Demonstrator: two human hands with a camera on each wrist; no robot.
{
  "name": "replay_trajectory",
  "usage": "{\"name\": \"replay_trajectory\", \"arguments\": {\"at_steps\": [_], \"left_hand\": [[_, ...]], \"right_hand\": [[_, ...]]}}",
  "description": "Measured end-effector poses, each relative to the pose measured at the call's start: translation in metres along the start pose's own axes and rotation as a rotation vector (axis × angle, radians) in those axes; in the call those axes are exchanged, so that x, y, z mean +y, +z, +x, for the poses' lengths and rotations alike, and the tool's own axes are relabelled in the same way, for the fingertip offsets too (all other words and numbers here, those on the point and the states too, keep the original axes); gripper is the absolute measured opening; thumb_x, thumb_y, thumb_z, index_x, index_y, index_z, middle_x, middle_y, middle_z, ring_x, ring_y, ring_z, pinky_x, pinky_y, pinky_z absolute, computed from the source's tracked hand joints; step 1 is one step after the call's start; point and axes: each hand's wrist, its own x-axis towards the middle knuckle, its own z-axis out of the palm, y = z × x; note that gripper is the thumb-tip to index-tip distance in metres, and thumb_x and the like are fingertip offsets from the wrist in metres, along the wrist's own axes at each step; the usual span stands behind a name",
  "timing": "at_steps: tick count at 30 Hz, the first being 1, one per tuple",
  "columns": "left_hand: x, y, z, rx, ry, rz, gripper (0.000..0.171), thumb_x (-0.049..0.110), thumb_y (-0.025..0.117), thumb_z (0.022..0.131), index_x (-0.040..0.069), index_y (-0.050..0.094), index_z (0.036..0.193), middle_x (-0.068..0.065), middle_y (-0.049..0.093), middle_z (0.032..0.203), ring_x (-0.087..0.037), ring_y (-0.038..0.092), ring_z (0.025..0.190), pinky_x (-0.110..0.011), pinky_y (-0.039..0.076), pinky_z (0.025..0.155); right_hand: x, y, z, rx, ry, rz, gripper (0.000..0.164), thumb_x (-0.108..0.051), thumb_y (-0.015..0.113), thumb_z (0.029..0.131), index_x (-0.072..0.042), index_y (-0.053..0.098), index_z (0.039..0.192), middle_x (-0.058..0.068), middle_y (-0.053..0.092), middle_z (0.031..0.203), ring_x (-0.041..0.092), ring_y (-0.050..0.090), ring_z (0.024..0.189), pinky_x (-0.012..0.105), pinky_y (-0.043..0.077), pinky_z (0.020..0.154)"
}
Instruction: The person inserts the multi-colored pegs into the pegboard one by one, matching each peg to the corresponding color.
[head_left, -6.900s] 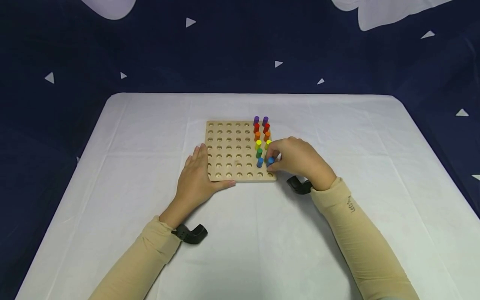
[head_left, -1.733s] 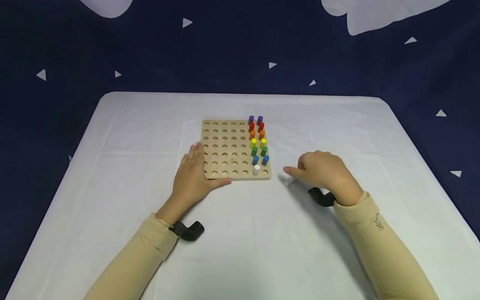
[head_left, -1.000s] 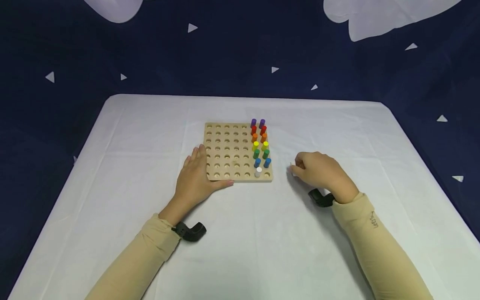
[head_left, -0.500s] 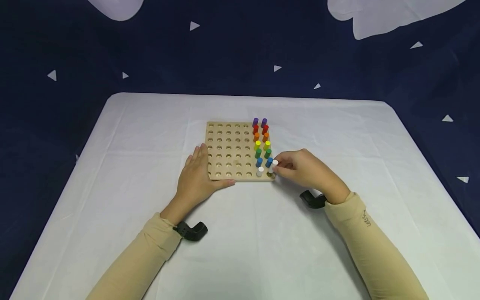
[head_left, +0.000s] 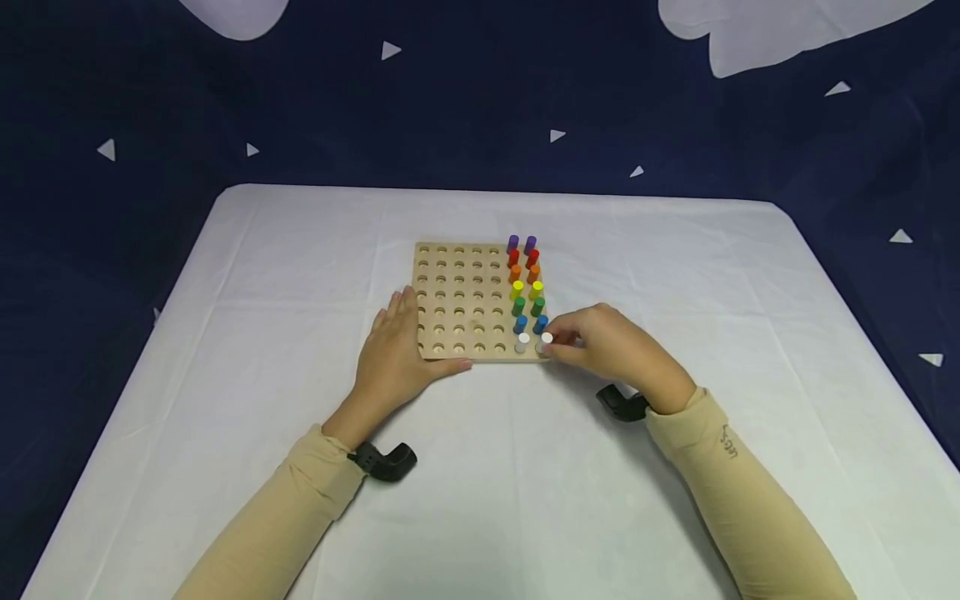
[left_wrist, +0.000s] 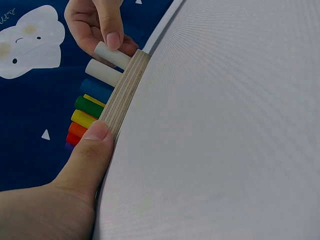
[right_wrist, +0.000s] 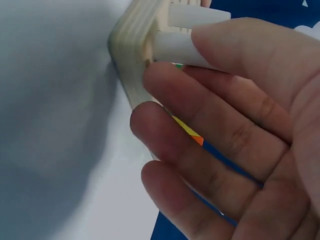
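A square wooden pegboard (head_left: pixel 450 287) lies on the table, its two right columns holding paired pegs. From back to front these are purple, red, orange, yellow, green (head_left: pixel 538 306), blue (head_left: pixel 521 324) and white. My right hand (head_left: pixel 609 348) pinches a white peg (head_left: pixel 546 339) between thumb and index finger at the front right corner hole. In the right wrist view this white peg (right_wrist: pixel 175 47) stands with its base at the board. Beside it is another upright white peg (head_left: pixel 522 342). My left hand (head_left: pixel 390 354) rests against the board's left edge, thumb along the front edge.
A white cloth covers the table (head_left: pixel 480 500). Behind it hangs a dark blue curtain (head_left: pixel 465 100) with white shapes. Black wrist cameras sit on both wrists, the left camera (head_left: pixel 386 462) and the right camera (head_left: pixel 621 402). The board's other columns show bare holes.
My right hand picked up a white peg from the table right of the board, carried it left and lowered it at the front right corner. Earlier, the last green and first white pegs were added.
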Motion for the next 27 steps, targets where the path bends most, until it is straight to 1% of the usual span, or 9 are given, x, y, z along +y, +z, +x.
{"name": "replay_trajectory", "arguments": {"at_steps": [6,10,12,15,18,21,23,25,27], "left_hand": [[-0.001,0.000,0.000,-0.001,0.003,0.002,0.139,0.075,0.076,0.065,-0.003,0.008,0.157,-0.020,0.012,0.165,-0.032,0.009,0.155,-0.045,0.008,0.128],[-0.001,-0.001,-0.001,0.004,0.004,0.002,0.139,0.076,0.076,0.065,-0.004,0.009,0.157,-0.021,0.012,0.165,-0.033,0.009,0.155,-0.045,0.008,0.128],[-0.001,0.000,-0.001,0.005,0.003,0.002,0.139,0.076,0.075,0.065,-0.004,0.009,0.157,-0.021,0.012,0.165,-0.033,0.009,0.155,-0.046,0.008,0.128],[-0.002,0.000,-0.002,0.001,0.004,-0.004,0.140,0.077,0.075,0.065,-0.004,0.009,0.157,-0.021,0.012,0.165,-0.033,0.008,0.155,-0.047,0.008,0.128],[-0.002,0.002,-0.002,-0.004,0.005,-0.010,0.139,0.077,0.075,0.065,-0.003,0.008,0.158,-0.020,0.012,0.165,-0.033,0.008,0.155,-0.047,0.008,0.128],[-0.002,0.003,-0.002,-0.009,0.005,-0.015,0.137,0.078,0.072,0.067,-0.002,0.008,0.158,-0.019,0.011,0.166,-0.032,0.007,0.156,-0.047,0.007,0.128],[0.000,0.002,-0.003,-0.008,-0.003,-0.024,0.133,0.080,0.067,0.071,0.000,0.007,0.159,-0.018,0.010,0.166,-0.032,0.005,0.156,-0.047,0.006,0.128],[0.003,0.000,-0.005,0.005,-0.008,-0.027,0.124,0.080,0.060,0.076,0.006,0.007,0.160,-0.018,0.009,0.166,-0.034,0.003,0.155,-0.050,0.006,0.128],[0.008,-0.005,-0.007,0.031,-0.010,0.006,0.112,0.081,0.052,0.081,0.016,0.008,0.161,-0.017,0.009,0.167,-0.041,0.000,0.154,-0.058,0.004,0.126]], "right_hand": [[-0.001,0.004,0.001,-0.018,0.024,-0.061,0.012,-0.025,0.075,0.089,-0.014,0.076,0.094,-0.008,0.068,0.074,0.008,0.054,0.063,0.025,0.046,0.059],[-0.002,0.004,0.002,-0.024,0.036,-0.077,0.013,-0.027,0.075,0.089,-0.015,0.075,0.093,-0.008,0.066,0.072,0.009,0.052,0.062,0.025,0.044,0.056],[-0.002,0.004,0.001,-0.027,0.042,-0.081,0.014,-0.028,0.075,0.089,-0.015,0.075,0.095,-0.008,0.067,0.073,0.008,0.053,0.062,0.026,0.045,0.057],[-0.003,0.003,-0.002,-0.019,0.056,-0.098,0.021,-0.032,0.075,0.089,-0.015,0.076,0.099,-0.008,0.070,0.077,0.006,0.056,0.065,0.026,0.048,0.060],[-0.007,0.000,-0.006,0.036,0.092,-0.132,0.025,-0.039,0.070,0.092,-0.017,0.077,0.100,-0.009,0.071,0.079,0.007,0.058,0.066,0.027,0.049,0.061],[-0.013,-0.004,-0.010,0.136,0.118,-0.177,0.031,-0.046,0.060,0.097,-0.020,0.078,0.098,-0.007,0.072,0.080,0.010,0.059,0.066,0.030,0.049,0.060],[-0.018,-0.006,-0.011,0.203,0.121,-0.201,0.036,-0.048,0.054,0.100,-0.021,0.076,0.099,-0.005,0.073,0.085,0.013,0.062,0.069,0.034,0.050,0.060],[-0.023,-0.006,-0.011,0.266,0.104,-0.240,0.040,-0.050,0.052,0.100,-0.018,0.075,0.105,0.000,0.075,0.096,0.020,0.067,0.079,0.040,0.055,0.067],[-0.027,-0.007,-0.011,0.310,0.093,-0.284,0.045,-0.052,0.053,0.099,-0.014,0.071,0.115,0.004,0.074,0.111,0.027,0.070,0.094,0.047,0.057,0.076]]}}
